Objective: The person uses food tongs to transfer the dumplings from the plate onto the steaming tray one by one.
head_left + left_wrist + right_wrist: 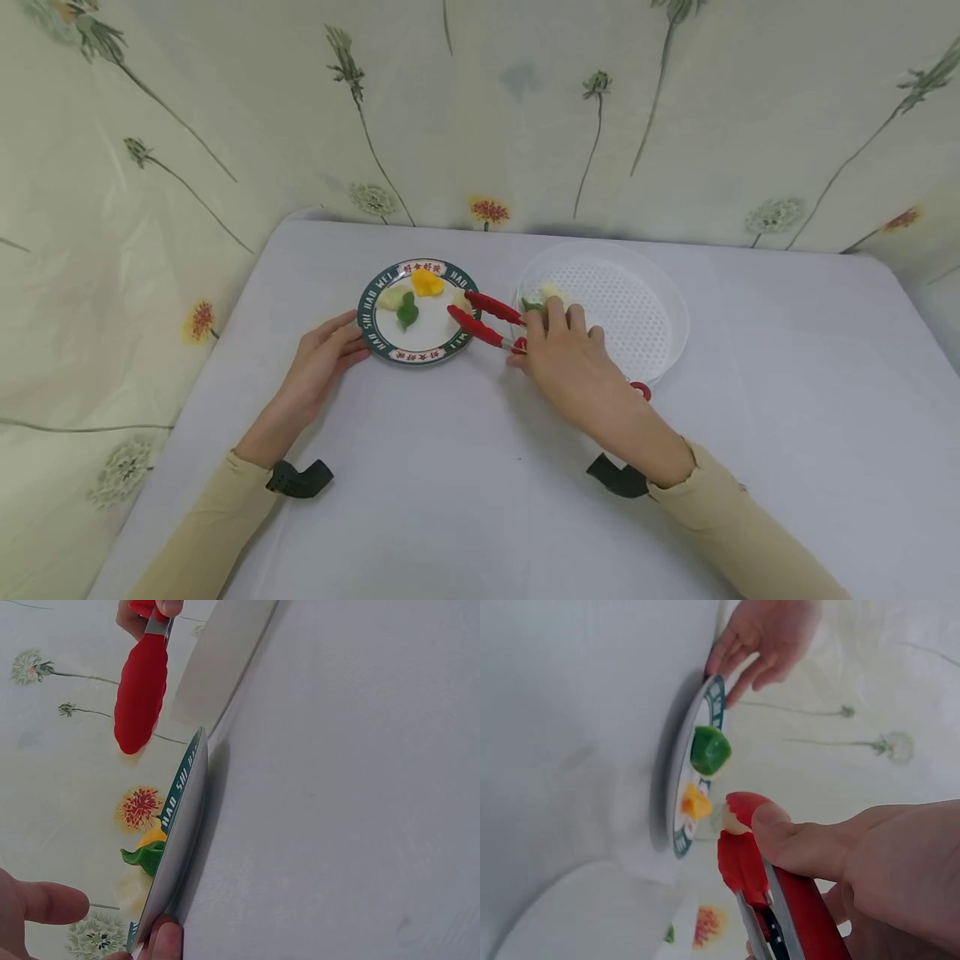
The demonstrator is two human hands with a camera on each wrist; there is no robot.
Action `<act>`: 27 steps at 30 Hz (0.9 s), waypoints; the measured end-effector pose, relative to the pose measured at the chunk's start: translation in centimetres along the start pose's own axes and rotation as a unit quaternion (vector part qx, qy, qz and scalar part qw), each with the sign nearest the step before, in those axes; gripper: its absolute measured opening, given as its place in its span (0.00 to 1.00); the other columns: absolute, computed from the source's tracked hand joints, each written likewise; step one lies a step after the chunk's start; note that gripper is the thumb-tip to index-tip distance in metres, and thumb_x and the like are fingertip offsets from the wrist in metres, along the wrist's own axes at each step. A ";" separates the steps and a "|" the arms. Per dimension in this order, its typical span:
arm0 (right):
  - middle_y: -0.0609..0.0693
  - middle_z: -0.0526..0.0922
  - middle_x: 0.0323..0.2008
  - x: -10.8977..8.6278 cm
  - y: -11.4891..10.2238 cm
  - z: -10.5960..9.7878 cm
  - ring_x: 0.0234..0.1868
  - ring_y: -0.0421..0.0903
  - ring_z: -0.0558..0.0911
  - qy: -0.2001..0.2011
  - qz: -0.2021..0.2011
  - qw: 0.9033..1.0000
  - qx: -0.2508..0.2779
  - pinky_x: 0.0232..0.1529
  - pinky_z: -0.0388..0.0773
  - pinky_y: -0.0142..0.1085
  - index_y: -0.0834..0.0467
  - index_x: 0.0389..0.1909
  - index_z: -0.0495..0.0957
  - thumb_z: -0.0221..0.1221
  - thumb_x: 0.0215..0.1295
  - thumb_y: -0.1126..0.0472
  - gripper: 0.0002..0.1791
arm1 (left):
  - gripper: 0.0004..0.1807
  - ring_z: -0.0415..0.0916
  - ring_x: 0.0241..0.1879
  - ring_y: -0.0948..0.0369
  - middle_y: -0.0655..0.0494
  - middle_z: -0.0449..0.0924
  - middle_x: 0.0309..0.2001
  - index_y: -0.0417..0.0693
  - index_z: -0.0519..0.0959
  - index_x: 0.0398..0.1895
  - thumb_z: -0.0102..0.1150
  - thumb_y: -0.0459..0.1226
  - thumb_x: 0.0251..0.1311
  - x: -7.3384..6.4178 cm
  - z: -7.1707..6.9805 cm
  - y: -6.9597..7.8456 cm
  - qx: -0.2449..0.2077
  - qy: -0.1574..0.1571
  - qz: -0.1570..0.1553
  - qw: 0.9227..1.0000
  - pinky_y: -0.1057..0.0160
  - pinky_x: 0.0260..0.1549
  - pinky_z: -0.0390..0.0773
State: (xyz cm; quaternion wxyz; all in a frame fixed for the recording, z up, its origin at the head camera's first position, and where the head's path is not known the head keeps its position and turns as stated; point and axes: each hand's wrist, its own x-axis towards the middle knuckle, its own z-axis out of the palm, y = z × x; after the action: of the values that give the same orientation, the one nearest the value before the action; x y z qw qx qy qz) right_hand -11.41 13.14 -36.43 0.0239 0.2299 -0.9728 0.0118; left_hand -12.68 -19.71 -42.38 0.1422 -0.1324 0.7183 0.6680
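Note:
My right hand (573, 371) grips red-and-silver tongs (483, 333), their tips over the right rim of a round plate (417, 342). Between the tips is a small pale piece (735, 823), mostly covered by them. At the plate's left edge, my left hand (318, 367) touches the rim with its fingers, while the thumb (56, 902) stands apart from it. The plate is white with a green lettered border. On it lie a yellow piece (427, 282), a green pepper-like piece (407, 312) and a pale piece (392, 297).
Right of the plate stands a round white perforated tray (667, 325), partly behind my right hand. Inside it show a green piece (531, 305) and a pale piece (553, 291). A floral curtain (480, 125) hangs behind the white-covered table (450, 492).

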 end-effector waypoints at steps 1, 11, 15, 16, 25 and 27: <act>0.61 0.73 0.41 -0.3 0.3 -0.2 0.39 0.55 0.71 0.000 0.004 1.000 -0.002 0.26 0.70 0.38 0.69 0.54 0.75 0.74 0.66 0.46 0.33 | 0.33 0.76 0.61 0.65 0.39 0.66 0.78 0.43 0.52 0.88 0.43 0.41 0.85 0.0 0.0 0.0 0.000 0.000 0.001 1.000 0.78 0.62 0.82; 0.64 0.72 0.38 -2.4 3.7 -2.1 0.35 0.57 0.69 0.040 0.012 0.999 -0.021 0.23 0.65 0.39 0.73 0.50 0.74 0.71 0.71 0.50 0.29 | 0.34 0.76 0.60 0.66 0.39 0.66 0.77 0.43 0.52 0.88 0.43 0.41 0.85 0.2 -0.1 -0.5 0.003 0.000 0.005 1.000 0.79 0.61 0.82; 0.66 0.71 0.38 -2.7 5.2 -2.4 0.35 0.60 0.69 0.039 0.028 0.999 -0.015 0.22 0.65 0.41 0.75 0.51 0.73 0.70 0.72 0.52 0.28 | 0.34 0.76 0.59 0.67 0.39 0.66 0.77 0.42 0.52 0.88 0.43 0.42 0.85 0.1 -0.2 -0.6 0.005 -0.005 0.010 1.000 0.79 0.62 0.82; 0.67 0.71 0.38 -2.7 5.5 -2.4 0.35 0.61 0.68 0.037 0.032 0.999 -0.014 0.22 0.65 0.41 0.75 0.51 0.73 0.70 0.72 0.53 0.28 | 0.34 0.76 0.59 0.68 0.38 0.66 0.77 0.42 0.52 0.88 0.43 0.42 0.85 0.1 -0.2 -0.6 0.005 -0.006 0.011 1.000 0.79 0.62 0.82; 0.69 0.68 0.39 -2.4 8.1 -1.7 0.37 0.64 0.68 -0.006 0.078 0.997 -0.005 0.22 0.71 0.46 0.78 0.52 0.70 0.66 0.75 0.53 0.29 | 0.34 0.75 0.62 0.65 0.40 0.65 0.78 0.44 0.51 0.88 0.43 0.41 0.85 0.0 0.0 -0.3 0.003 -0.001 0.004 1.000 0.78 0.63 0.82; 0.70 0.68 0.41 -2.2 8.6 -1.4 0.39 0.66 0.68 -0.025 0.095 0.995 0.001 0.24 0.74 0.49 0.79 0.54 0.69 0.66 0.76 0.53 0.31 | 0.34 0.75 0.63 0.64 0.40 0.65 0.78 0.44 0.52 0.88 0.43 0.41 0.86 0.0 0.1 -0.2 0.002 -0.001 0.002 1.000 0.78 0.63 0.81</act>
State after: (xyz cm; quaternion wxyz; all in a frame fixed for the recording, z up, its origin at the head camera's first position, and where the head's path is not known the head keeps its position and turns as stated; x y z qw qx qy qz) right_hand -13.28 21.84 -35.24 -0.0023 0.1370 -0.9905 0.0091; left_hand -12.58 -19.66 -42.58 0.1423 -0.1298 0.7195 0.6672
